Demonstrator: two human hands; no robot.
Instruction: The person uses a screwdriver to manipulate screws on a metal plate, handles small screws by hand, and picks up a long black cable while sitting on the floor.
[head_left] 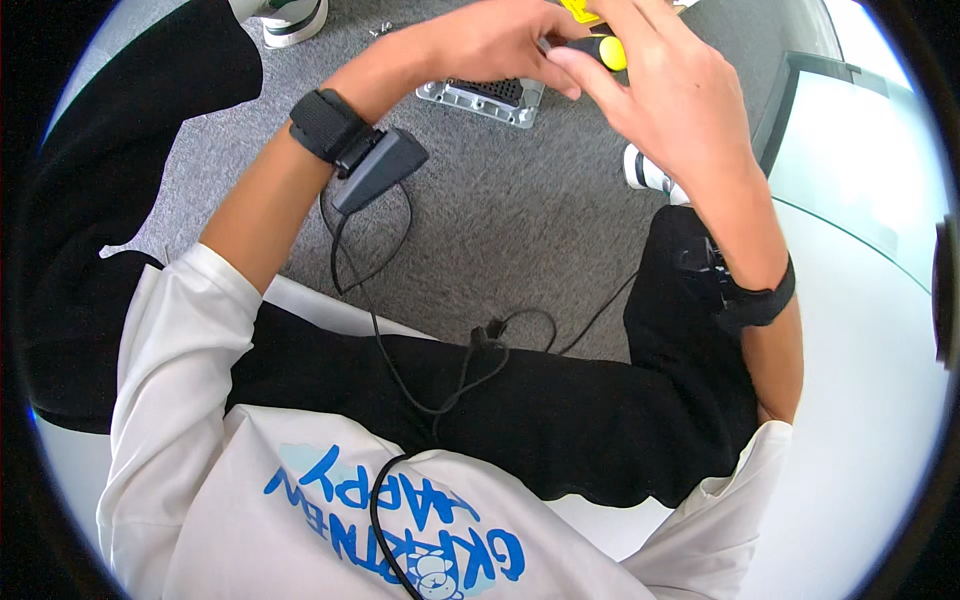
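High in the view, my two hands come together over the grey carpet. My right hand [690, 95] is closed around a tool with a black handle and a yellow-green end cap [613, 53], which looks like a screwdriver. Opposite it, my left hand [500, 42] pinches the same tool near a short grey metal part; its tip is hidden by the fingers. Just below my left hand, a silver metal housing [520, 115] with a black perforated panel [490, 90] rests on the carpet, partly covered by the hand. A bright yellow item [578, 9] shows beyond the fingers, cut off by the upper edge.
Small metal pieces [381, 30] lie on the carpet [500, 220] left of the housing. A black cable [375, 330] loops from the left wrist's device [385, 165] across my lap. A glass-topped table [850, 150] stands at the right. Shoes [295, 22] show at the upper left.
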